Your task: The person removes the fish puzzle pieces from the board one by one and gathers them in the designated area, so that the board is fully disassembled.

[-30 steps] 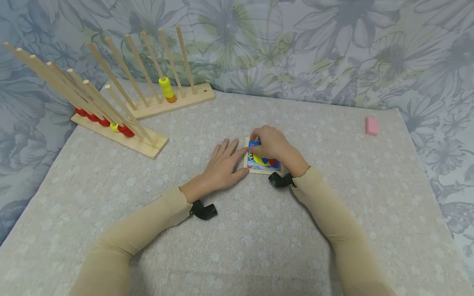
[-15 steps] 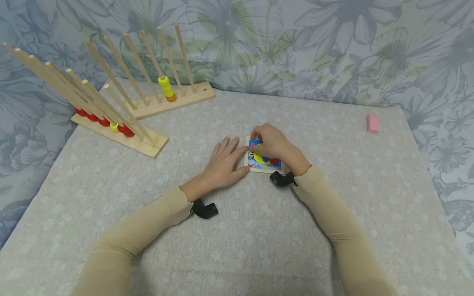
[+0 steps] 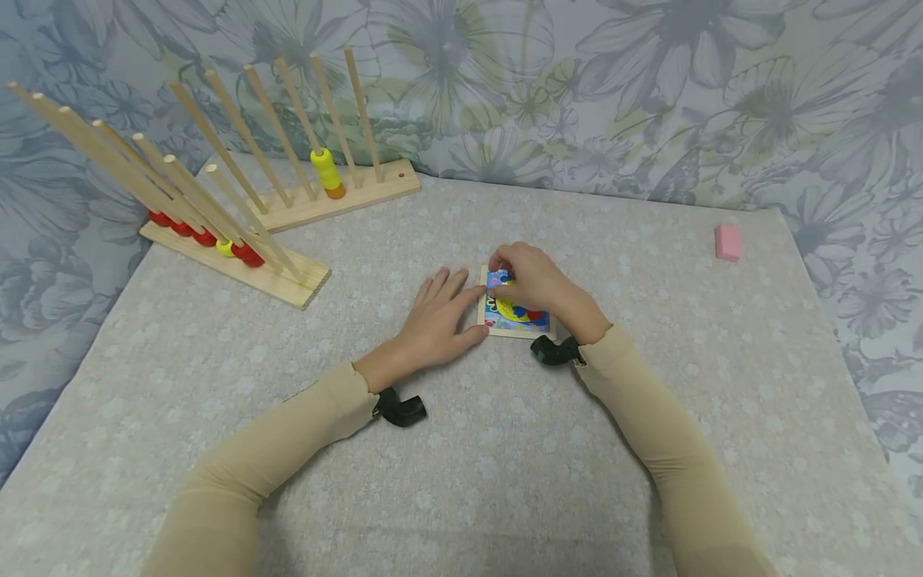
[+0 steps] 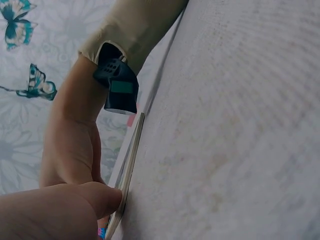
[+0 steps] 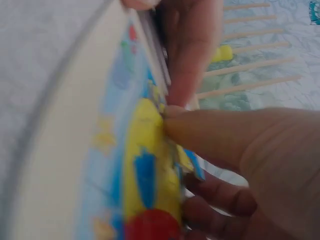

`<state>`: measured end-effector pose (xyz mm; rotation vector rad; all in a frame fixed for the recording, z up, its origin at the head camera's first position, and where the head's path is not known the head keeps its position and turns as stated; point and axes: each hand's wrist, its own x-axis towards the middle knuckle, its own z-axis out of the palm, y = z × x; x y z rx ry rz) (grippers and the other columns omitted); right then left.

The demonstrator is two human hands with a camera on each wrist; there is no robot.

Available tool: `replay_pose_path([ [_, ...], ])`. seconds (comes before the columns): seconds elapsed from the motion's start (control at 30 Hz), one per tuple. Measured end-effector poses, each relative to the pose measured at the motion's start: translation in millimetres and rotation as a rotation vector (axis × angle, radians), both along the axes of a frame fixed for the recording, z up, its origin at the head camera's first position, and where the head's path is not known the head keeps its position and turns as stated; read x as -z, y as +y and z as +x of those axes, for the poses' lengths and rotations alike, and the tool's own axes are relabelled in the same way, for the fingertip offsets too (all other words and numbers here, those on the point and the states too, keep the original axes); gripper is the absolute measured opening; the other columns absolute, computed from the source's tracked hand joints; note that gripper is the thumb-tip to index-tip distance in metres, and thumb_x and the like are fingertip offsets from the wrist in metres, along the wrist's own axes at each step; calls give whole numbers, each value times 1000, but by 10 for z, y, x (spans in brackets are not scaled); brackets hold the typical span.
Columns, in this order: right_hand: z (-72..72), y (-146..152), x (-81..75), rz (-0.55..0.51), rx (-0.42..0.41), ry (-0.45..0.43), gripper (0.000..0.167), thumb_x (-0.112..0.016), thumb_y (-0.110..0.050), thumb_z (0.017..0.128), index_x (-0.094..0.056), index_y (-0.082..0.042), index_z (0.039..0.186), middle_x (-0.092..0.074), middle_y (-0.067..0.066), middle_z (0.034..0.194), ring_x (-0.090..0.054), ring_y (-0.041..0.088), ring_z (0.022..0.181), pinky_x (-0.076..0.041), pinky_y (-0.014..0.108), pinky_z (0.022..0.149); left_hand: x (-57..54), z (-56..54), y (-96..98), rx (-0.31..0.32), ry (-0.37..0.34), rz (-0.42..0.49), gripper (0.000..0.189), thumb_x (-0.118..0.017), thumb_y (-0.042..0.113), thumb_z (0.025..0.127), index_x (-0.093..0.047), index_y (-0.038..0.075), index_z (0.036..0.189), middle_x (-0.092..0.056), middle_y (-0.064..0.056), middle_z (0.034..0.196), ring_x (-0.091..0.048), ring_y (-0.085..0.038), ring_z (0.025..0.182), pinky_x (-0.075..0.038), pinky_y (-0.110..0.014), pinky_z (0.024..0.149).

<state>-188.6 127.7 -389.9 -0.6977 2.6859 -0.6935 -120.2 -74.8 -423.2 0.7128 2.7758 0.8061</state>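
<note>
Wooden puzzle (image 3: 521, 326) | left hand (image 3: 435, 325): fingers straight, touching left edge | right hand (image 3: 537, 278): pinching piece (image 5: 193, 162) near far-left corner

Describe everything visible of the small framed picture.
The framed picture is a thin board with a pale, wood-like border around a blue scene with yellow and red shapes, partly hidden. It lies flat on the cloth. The left grip's index finger and thumb touch its left side; the right grip pinches a piece over it.

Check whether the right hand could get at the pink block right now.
Probably yes: nothing stands between the right hand and the pink block, though that hand is busy at the picture board.
</note>
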Motion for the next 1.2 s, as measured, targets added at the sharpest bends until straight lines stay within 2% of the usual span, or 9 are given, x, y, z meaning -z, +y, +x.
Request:
replay_pose_path([
  [0.13, -4, 28, -25, 1, -22, -43, 40, -75, -13, 89, -63, -2, 126, -64, 18, 122, -60, 31, 108, -50, 46, 99, 15, -9, 0, -1, 0, 5, 65, -60, 41, 96, -47, 13, 153, -27, -22, 167, -13, -47, 157, -8, -63, 127],
  [0.27, -8, 38, -45, 10, -20, -64, 46, -75, -13, 89, -62, -1, 131, -63, 18, 124, -59, 30, 104, -51, 44, 96, 32, -21, 0, -1, 8, 7, 65, -60, 41, 95, -47, 13, 153, -27, -22, 167, -13, -47, 157, -9, -63, 127],
  [0.67, -10, 83, -96, 28, -41, -78, 42, -70, -8, 92, -64, -3, 133, -62, 17, 120, -58, 30, 103, -50, 43, 94, 21, -16, 4, 0, -4, 11, 64, -61, 41, 96, -47, 14, 152, -27, -21, 167, -13, -47, 157, -8, -64, 127],
  [0.87, -21, 116, -139, -15, -39, -77, 41, -69, -7, 91, -65, -1, 132, -64, 17, 117, -63, 30, 99, -54, 40, 88, 4, -9, -7, -5, -7, 2, 64, -61, 40, 96, -47, 13, 153, -27, -21, 167, -12, -47, 157, -8, -63, 127],
  [1.0, -46, 250, -178, -47, -22, -42, 40, -70, -6, 88, -68, -2, 128, -66, 16, 117, -64, 30, 98, -56, 42, 86, -11, -2, -9, -13, -15, -4, 64, -62, 40, 96, -47, 13, 152, -27, -21, 167, -12, -46, 158, -8, -63, 127],
  [1.2, -20, 690, -131, 8, 33, 14, 39, -69, -3, 87, -69, 1, 126, -68, 20, 118, -61, 33, 101, -51, 45, 88, -4, -1, 16, -19, -25, -5, 65, -62, 40, 95, -47, 14, 153, -26, -19, 168, -12, -44, 158, -7, -61, 128],
])
